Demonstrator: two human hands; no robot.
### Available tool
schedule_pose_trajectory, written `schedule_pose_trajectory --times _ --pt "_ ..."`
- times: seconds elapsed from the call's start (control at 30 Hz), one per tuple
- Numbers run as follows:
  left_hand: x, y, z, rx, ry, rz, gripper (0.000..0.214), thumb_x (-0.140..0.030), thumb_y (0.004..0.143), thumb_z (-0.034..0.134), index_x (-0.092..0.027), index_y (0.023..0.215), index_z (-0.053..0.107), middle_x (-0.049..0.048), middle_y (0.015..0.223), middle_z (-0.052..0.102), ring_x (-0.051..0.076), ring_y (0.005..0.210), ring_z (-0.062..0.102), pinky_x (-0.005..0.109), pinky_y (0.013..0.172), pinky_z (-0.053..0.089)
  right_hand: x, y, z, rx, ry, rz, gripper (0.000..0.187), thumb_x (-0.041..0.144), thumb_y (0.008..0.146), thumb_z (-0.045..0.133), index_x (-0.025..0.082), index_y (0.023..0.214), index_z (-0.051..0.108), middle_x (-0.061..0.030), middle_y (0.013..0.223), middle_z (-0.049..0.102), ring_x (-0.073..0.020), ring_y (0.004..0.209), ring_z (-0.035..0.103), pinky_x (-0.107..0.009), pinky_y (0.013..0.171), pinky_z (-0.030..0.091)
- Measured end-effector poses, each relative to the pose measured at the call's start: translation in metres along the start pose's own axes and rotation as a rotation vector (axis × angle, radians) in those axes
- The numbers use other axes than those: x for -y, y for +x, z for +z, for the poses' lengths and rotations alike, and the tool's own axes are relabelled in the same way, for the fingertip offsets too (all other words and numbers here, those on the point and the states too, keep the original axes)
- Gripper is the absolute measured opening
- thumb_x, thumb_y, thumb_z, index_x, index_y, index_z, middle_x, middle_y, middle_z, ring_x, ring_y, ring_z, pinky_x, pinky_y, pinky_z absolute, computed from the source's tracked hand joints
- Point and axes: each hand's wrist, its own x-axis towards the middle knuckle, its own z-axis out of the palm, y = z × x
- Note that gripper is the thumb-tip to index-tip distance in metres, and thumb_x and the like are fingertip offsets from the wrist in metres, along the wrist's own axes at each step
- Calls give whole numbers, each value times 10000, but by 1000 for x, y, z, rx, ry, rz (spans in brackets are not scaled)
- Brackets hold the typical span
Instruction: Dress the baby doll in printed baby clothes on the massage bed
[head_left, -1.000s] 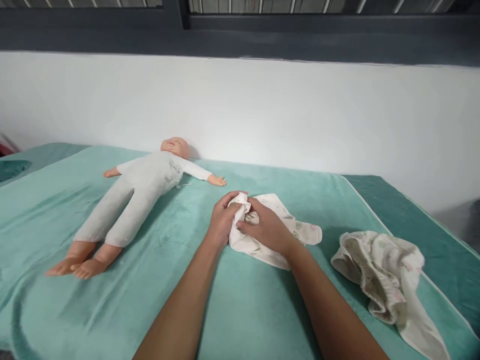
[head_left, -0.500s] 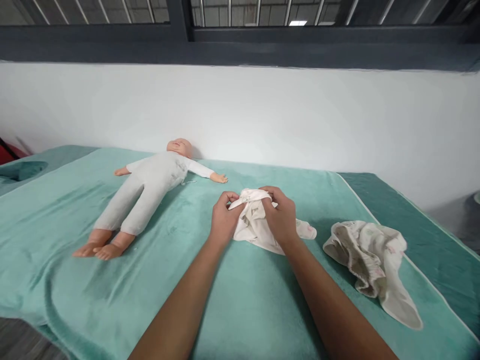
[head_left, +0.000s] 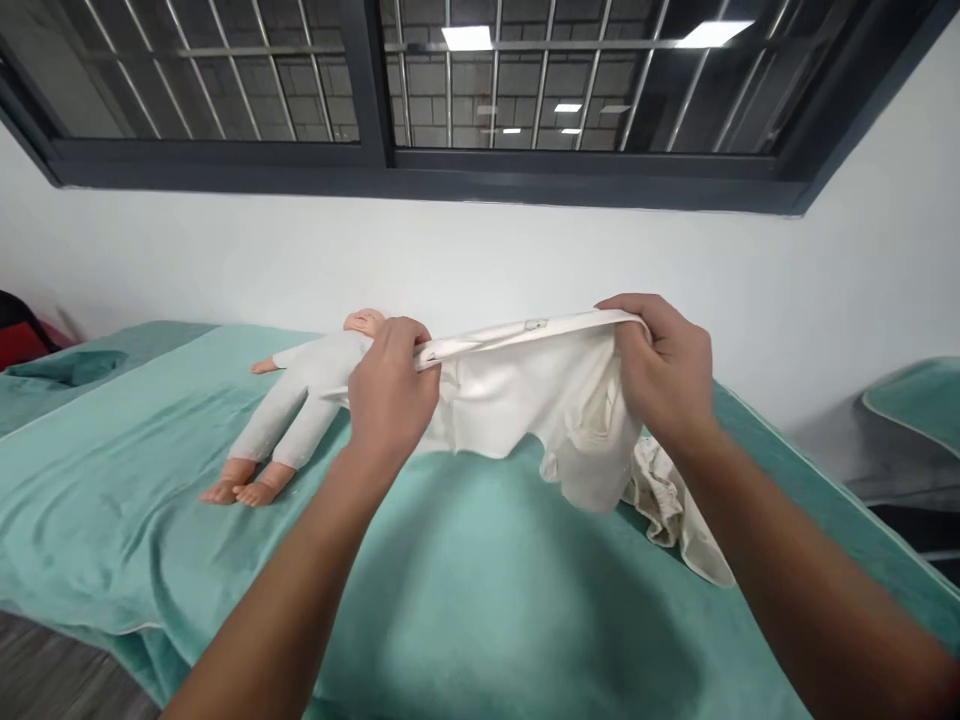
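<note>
A small white baby garment (head_left: 510,395) is stretched out in the air between my two hands, its upper edge pulled nearly straight. My left hand (head_left: 394,390) grips one end of that edge, fingers closed. At the other end, my right hand (head_left: 667,365) pinches the cloth between thumb and fingers. Loose folds hang down below, lowest near the right hand. Left of the garment lies a baby doll (head_left: 304,385) in white, on its back, with its head partly behind my left hand. A second, patterned cloth garment (head_left: 675,510) lies crumpled on the right, partly covered by my right forearm.
A green blanket (head_left: 480,620) covers the surface under everything. Behind it rises a white wall (head_left: 225,250) with a dark-framed, barred window (head_left: 585,180). Something red and black (head_left: 22,335) stands at the far left. Another green-covered edge (head_left: 919,400) shows at the right.
Both hands have lifted the bunched white garment off the blanket and moved apart, spreading it wide. The view has tilted upward, showing more window. The doll and the patterned garment still lie on the blanket.
</note>
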Motion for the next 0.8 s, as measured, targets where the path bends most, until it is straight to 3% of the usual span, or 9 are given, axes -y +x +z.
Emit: schedule_pose_trajectory --times 0.17,0.3,0.43,0.53,0.57,0.63,0.7,0.8 --pt "5 -4 -32 92 77 -96 97 -251 811 595 -240 872 520 9 853 643 197 729 575 300 691 420 -13 -9 -26 128 -52 45 324 176 837 465 245 977 749 -24 924 748 -191 770 637 -312 668 479" --pt "28 5 -29 300 182 -165 144 -253 760 637 -255 890 575 28 811 669 240 706 607 324 662 427 -33 1 -17 368 -91 88 291 195 827 494 251 917 765 -15 845 747 -184 686 613 -303 602 446" --pt "53 5 15 415 402 -228 168 -302 845 569 -233 992 611 105 892 696 317 785 646 399 697 473 -51 5 36 557 -344 191 293 210 864 489 259 968 758 -58 963 751 -262 848 652 -366 707 473" --pt "60 -21 65 389 562 -199 275 -207 891 479 -158 1135 596 197 1167 651 361 1015 636 455 803 502 -51 -23 96 546 -543 133 365 97 873 427 154 1089 716 -181 1090 706 -326 989 636 -462 864 468" --pt "60 -34 81 392 575 -160 312 -191 897 470 -143 1182 586 208 1237 626 373 1105 606 474 864 494 -49 -39 117 504 -539 63 409 65 872 403 119 1163 684 -216 1208 664 -340 1096 602 -482 944 441" --pt "60 -63 111 503 447 -95 316 -183 924 445 -142 1202 588 187 1261 628 336 1181 582 448 952 481 -43 -75 153 538 -381 -16 472 56 869 410 92 1297 605 -207 1362 594 -312 1243 533 -436 1062 391" --pt "62 -87 132 628 307 -75 307 -194 960 397 -148 1171 614 167 1287 634 292 1237 569 412 1028 453 -38 -107 180 614 -255 81 445 144 918 421 88 1335 566 -182 1387 592 -281 1295 513 -399 1109 369" --pt "70 -99 147 664 282 -109 367 -244 982 383 -98 1244 594 198 1429 552 312 1378 466 443 1135 370 -39 -131 195 673 -289 253 500 256 972 391 44 1415 484 -214 1488 512 -304 1436 395 -465 1195 254"
